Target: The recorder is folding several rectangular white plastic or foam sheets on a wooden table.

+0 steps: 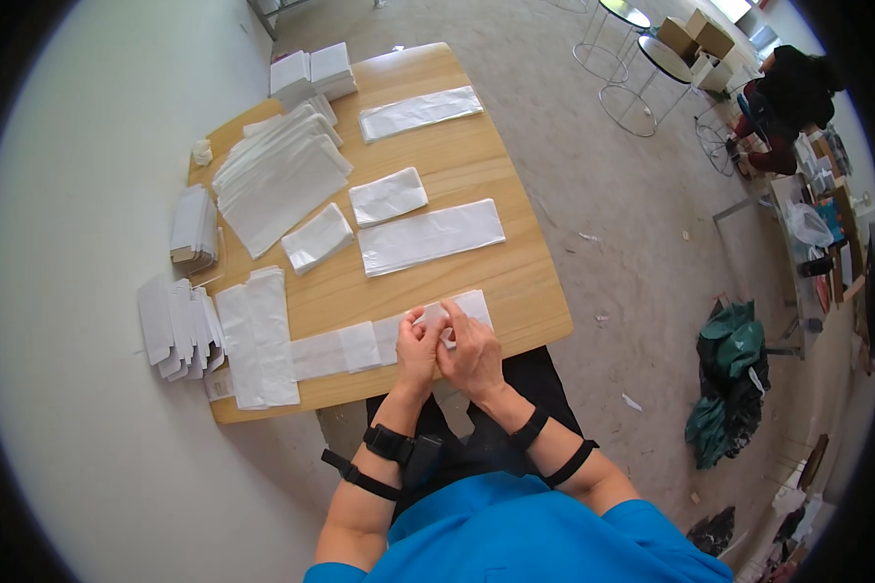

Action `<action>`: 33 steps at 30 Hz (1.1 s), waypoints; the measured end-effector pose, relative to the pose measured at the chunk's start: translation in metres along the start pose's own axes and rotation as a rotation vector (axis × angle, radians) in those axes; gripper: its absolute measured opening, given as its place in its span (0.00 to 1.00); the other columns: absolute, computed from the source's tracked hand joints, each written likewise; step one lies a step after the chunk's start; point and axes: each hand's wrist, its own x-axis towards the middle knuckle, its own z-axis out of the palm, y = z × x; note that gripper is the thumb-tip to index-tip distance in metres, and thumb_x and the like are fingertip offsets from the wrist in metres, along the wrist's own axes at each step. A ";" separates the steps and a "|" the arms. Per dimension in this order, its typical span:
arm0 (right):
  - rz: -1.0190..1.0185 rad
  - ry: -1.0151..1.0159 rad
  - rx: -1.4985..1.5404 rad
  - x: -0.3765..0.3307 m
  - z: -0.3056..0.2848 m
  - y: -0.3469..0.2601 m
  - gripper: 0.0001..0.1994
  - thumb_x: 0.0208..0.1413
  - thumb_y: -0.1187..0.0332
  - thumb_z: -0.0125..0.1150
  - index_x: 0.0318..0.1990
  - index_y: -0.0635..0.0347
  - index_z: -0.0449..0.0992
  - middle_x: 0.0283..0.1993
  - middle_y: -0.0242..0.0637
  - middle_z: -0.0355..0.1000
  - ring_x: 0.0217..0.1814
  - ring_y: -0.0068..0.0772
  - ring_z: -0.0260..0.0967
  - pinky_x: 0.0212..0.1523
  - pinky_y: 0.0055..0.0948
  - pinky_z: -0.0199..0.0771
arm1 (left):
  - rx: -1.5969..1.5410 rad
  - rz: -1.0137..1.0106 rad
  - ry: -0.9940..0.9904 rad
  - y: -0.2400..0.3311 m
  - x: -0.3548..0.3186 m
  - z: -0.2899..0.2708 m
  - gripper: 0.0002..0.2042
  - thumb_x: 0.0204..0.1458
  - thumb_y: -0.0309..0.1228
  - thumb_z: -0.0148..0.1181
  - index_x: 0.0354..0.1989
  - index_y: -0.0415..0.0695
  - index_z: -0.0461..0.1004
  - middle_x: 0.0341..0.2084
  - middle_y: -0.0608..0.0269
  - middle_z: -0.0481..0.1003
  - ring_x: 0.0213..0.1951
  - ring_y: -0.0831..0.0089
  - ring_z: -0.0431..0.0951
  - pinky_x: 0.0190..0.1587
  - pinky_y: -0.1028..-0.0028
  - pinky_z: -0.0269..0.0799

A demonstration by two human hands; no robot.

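My left hand and my right hand come together over the near edge of the table. Their fingers are bent and pinch a small white piece between them; most of it is hidden, so I cannot tell its kind. Under and beyond the fingers lies a stack of flat white sheets or sleeves. To the left, overlapping white strips run along the edge to a pile of larger white sheets.
On the wooden table are further white stacks, a fanned pile and flattened cartons by the wall. Round-topped stools, a green plastic bag and a side table stand right, near a person in black.
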 end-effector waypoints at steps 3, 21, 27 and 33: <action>0.147 0.002 0.108 -0.005 -0.004 0.000 0.18 0.51 0.73 0.58 0.51 0.63 0.69 0.32 0.43 0.74 0.32 0.43 0.72 0.35 0.37 0.70 | 0.184 0.078 0.151 -0.016 0.010 -0.017 0.23 0.52 0.29 0.63 0.54 0.37 0.61 0.34 0.61 0.74 0.35 0.78 0.74 0.38 0.79 0.72; 0.535 0.047 0.021 0.016 0.001 0.073 0.09 0.48 0.66 0.63 0.26 0.62 0.74 0.27 0.41 0.73 0.30 0.43 0.72 0.33 0.40 0.70 | 0.590 0.292 0.329 -0.013 0.017 -0.029 0.21 0.47 0.26 0.61 0.50 0.37 0.66 0.25 0.60 0.77 0.26 0.75 0.76 0.32 0.74 0.74; 0.483 0.077 -0.089 0.018 0.003 0.074 0.08 0.48 0.67 0.63 0.25 0.61 0.74 0.24 0.40 0.72 0.27 0.41 0.72 0.31 0.37 0.70 | 0.628 0.294 0.328 -0.013 0.017 -0.030 0.21 0.47 0.26 0.62 0.50 0.37 0.66 0.25 0.61 0.76 0.26 0.74 0.76 0.32 0.74 0.73; 0.493 0.073 -0.088 0.016 0.006 0.076 0.08 0.47 0.68 0.64 0.25 0.61 0.73 0.25 0.41 0.71 0.29 0.44 0.71 0.31 0.40 0.70 | 0.764 0.368 0.322 -0.011 0.016 -0.030 0.22 0.46 0.26 0.63 0.50 0.37 0.67 0.25 0.63 0.73 0.25 0.74 0.73 0.30 0.74 0.71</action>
